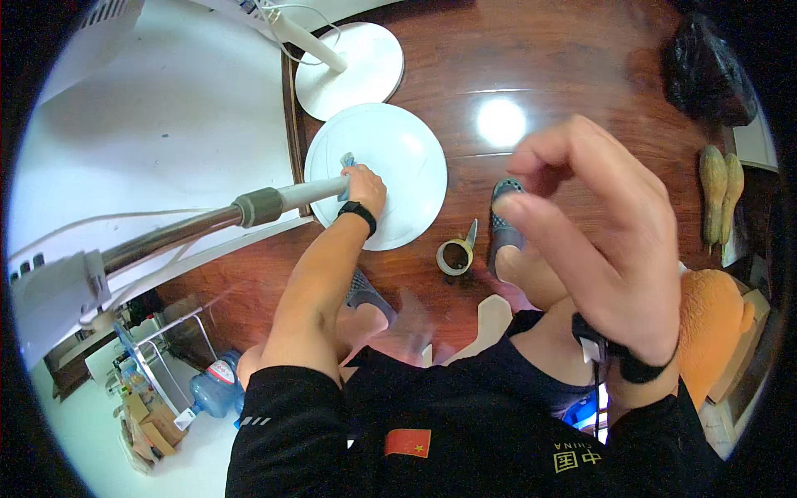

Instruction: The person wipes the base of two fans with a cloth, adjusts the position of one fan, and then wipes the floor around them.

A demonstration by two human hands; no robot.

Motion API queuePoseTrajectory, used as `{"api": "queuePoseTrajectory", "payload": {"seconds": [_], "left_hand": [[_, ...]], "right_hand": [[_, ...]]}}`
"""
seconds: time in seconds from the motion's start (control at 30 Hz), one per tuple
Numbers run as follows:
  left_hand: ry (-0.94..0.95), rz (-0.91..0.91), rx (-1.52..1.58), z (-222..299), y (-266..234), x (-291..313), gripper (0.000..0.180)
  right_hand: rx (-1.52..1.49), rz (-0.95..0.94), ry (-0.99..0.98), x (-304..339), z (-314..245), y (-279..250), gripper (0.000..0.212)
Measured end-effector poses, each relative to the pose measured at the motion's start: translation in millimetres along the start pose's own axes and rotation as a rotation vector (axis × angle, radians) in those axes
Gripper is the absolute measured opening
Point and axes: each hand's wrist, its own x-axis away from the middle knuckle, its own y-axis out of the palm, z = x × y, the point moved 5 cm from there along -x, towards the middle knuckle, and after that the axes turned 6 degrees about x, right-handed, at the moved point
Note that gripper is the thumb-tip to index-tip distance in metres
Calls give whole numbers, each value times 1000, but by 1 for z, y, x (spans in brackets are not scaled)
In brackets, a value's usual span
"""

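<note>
My left hand (366, 189), with a black band at its wrist, is closed round a light blue cloth (347, 158) at the lower end of a white-and-metal pole (311, 192). The pole rises toward me from a round white base (407, 199) on the floor, and the hand hides part of the joint. Raised close to the camera, my right hand (602, 228) has its fingers curled and its thumb apart, with nothing visible between them. Below the base stands a small round container (455, 258) with dark contents and a pointed grey blade-like piece (471, 233) at its rim.
A second round white stand base (353, 70) is behind the first, beside a white panel. My feet in grey clogs (505, 217) flank the container. Two long gourds (714, 195) and a black plastic bag (710, 70) lie right; a blue water jug (217, 388) is lower left.
</note>
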Motion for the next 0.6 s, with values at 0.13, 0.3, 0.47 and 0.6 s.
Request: {"api": "queuePoseTrajectory", "payload": {"seconds": [0.13,0.3,0.47,0.6], "left_hand": [[26,73,-157,-10,-18,36,34],[81,141,-251,-29,-40,84,33],[167,368,-191,-19,-31,160,29],[143,511,540,-21,-12,176,24]], "right_hand": [[102,38,-33,-1,6,10,23],[70,105,-29,-11,10,13,22],[58,56,-16,-10,10,23,23],[43,44,21,-3,4,20,23]]}}
